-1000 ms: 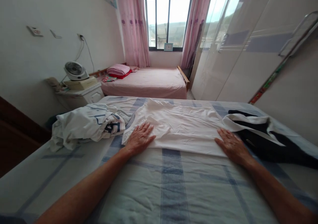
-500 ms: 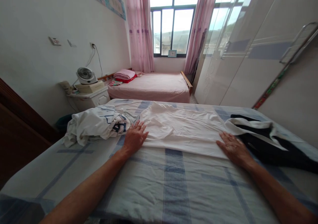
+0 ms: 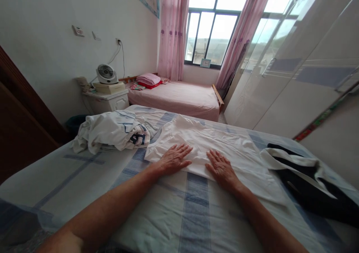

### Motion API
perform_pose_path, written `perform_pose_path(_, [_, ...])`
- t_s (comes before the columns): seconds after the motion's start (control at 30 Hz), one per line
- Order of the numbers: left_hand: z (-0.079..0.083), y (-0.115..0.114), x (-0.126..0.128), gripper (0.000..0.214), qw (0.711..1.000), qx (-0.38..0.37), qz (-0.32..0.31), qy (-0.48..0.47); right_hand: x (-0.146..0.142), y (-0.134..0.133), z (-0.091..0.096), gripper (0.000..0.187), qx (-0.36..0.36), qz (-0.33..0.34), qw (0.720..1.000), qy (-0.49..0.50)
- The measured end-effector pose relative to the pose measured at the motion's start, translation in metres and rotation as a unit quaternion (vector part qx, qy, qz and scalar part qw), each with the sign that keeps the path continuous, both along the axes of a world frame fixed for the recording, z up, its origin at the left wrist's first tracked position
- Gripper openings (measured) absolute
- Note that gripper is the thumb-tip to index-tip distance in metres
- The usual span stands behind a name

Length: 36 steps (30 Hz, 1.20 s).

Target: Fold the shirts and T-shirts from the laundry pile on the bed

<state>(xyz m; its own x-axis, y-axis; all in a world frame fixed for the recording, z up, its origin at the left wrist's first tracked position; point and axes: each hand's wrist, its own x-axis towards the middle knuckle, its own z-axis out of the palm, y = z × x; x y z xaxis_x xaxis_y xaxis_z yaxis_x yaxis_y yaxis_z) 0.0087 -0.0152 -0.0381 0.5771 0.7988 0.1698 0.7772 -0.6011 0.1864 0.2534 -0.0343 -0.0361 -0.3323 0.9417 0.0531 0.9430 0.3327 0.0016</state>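
A white shirt (image 3: 235, 148) lies spread over the bed, with a few wrinkles in its cloth. My left hand (image 3: 174, 159) rests palm down on its near left part, fingers stretched out. Close to it on the right, my right hand (image 3: 221, 167) also presses flat on the cloth near the front edge. Both hands are open and hold nothing. The two hands are apart, with a strip of white cloth between them.
A heap of white clothes (image 3: 108, 133) lies on the bed's left. A black and white garment (image 3: 314, 189) is on the right. Beyond the striped sheet (image 3: 157, 223) stand a pink bed (image 3: 190, 96), a nightstand (image 3: 120, 101) with a fan (image 3: 106, 73), and a wardrobe (image 3: 269, 96).
My hands have come closer together over the shirt, the left sliding right and the right sliding left. The shirt's left edge now shows. The view has tilted and turned slightly left.
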Motion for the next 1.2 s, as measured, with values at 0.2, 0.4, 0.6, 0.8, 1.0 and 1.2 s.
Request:
perform_pose_path(0.2, [0.002,0.023,-0.048,0.048,0.989,0.005,0.151,0.005,0.026,0.008,-0.006,0.057,0.008,-0.037,0.999,-0.016])
perform_pose_path(0.4, [0.002,0.025,-0.050,0.047,0.983,-0.004,0.182,-0.008,0.032,0.010,-0.010,0.057,0.025,-0.048,0.998,-0.019])
perform_pose_path(0.6, [0.004,0.023,-0.048,0.047,0.982,-0.013,0.189,-0.015,0.033,0.011,-0.011,0.057,0.032,-0.043,0.998,-0.012])
perform_pose_path(0.8, [0.003,0.020,-0.049,0.045,0.982,0.010,0.183,-0.046,0.035,0.011,-0.012,0.056,0.057,-0.029,0.998,0.026])
perform_pose_path(1.0, [0.020,0.037,-0.045,0.031,0.977,0.034,0.193,-0.089,0.015,0.012,0.018,0.045,0.049,-0.021,0.988,0.146])
perform_pose_path(1.2, [0.020,0.063,-0.045,0.034,0.971,0.034,0.204,-0.123,-0.040,0.013,0.026,0.045,0.034,-0.070,0.978,0.196])
